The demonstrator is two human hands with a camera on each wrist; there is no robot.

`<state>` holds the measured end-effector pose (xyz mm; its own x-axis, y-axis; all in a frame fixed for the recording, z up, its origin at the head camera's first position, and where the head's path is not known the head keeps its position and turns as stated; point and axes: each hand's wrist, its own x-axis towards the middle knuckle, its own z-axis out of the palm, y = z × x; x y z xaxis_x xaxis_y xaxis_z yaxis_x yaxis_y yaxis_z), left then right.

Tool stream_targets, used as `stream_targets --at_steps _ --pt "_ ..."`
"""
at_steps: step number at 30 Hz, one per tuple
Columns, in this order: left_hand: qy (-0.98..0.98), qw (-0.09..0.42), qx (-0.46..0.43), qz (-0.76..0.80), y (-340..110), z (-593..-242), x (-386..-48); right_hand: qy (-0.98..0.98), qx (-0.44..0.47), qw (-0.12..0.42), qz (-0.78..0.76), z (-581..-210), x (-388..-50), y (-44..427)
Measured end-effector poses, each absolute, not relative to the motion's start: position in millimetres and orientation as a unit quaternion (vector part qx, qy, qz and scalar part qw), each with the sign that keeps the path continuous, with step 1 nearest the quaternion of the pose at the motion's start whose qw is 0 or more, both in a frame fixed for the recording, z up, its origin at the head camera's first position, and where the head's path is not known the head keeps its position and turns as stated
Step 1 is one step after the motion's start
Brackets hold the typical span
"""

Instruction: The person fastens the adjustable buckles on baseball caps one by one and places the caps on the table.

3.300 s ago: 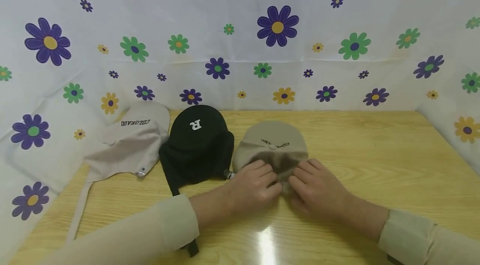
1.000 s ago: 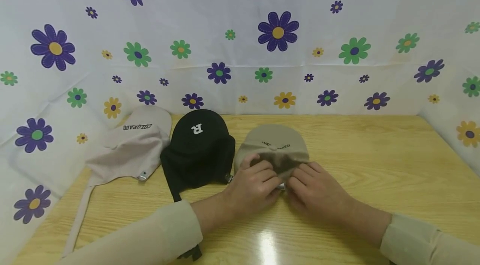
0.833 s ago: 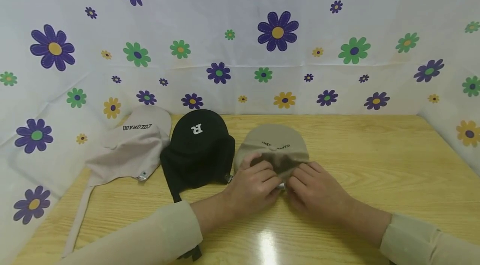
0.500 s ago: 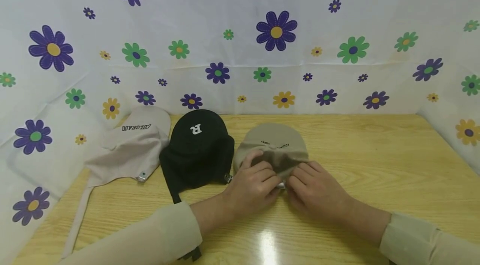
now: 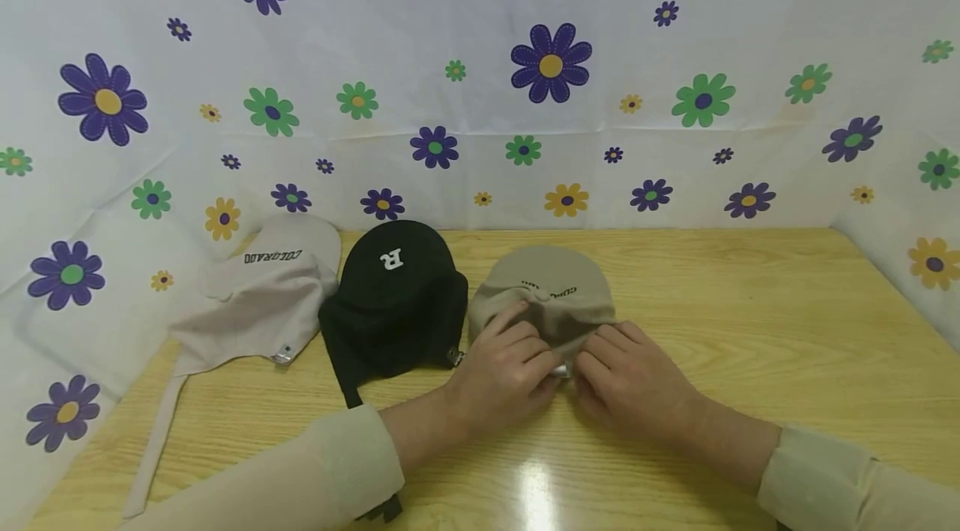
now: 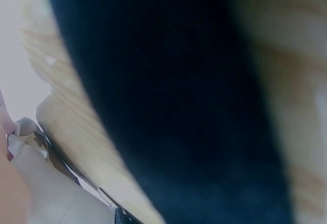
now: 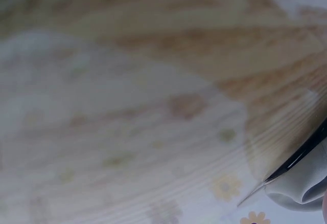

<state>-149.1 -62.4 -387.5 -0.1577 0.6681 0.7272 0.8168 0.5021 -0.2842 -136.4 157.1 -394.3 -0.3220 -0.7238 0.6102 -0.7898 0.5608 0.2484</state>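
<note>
A tan baseball cap point(image 5: 553, 266) lies on the table in the head view, brim toward the back and its crown crumpled. At its near edge, my left hand point(image 5: 501, 374) grips the cap, the index finger stretched up onto the crown. My right hand point(image 5: 633, 381) pinches the same edge from the other side. Between the hands shows a small metal buckle point(image 5: 561, 370); the strap around it is mostly hidden by the fingers. In the right wrist view, only a pale fold of the cap point(image 7: 291, 191) appears at the lower right.
Left of the tan cap lies a black cap point(image 5: 397, 264) with a white R, its strap passing under the left forearm. Farther left is a light cap point(image 5: 262, 289) with a long loose strap. A flowered cloth point(image 5: 480, 97) hangs behind the wooden table point(image 5: 750, 306).
The left index finger has moved up and forward across the crown, denting the fabric. The buckle has come into sight between the hands. Both hands keep their places at the cap's edge.
</note>
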Motion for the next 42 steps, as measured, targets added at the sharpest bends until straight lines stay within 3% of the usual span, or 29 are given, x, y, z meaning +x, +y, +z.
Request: stream_targets --at_steps 18,28,42 --pt "-0.784 0.396 -0.472 -0.080 -62.7 -386.6 -149.6 -0.813 0.451 0.365 0.047 -391.3 -137.7 158.0" --pt "-0.772 0.415 -0.473 -0.088 -61.8 -388.3 -151.1 -0.800 0.455 0.386 0.057 -391.8 -139.6 157.5" --pt "-0.752 0.416 -0.501 -0.103 -62.4 -388.9 -152.8 -0.835 0.434 0.338 0.038 -398.0 -134.8 153.0"
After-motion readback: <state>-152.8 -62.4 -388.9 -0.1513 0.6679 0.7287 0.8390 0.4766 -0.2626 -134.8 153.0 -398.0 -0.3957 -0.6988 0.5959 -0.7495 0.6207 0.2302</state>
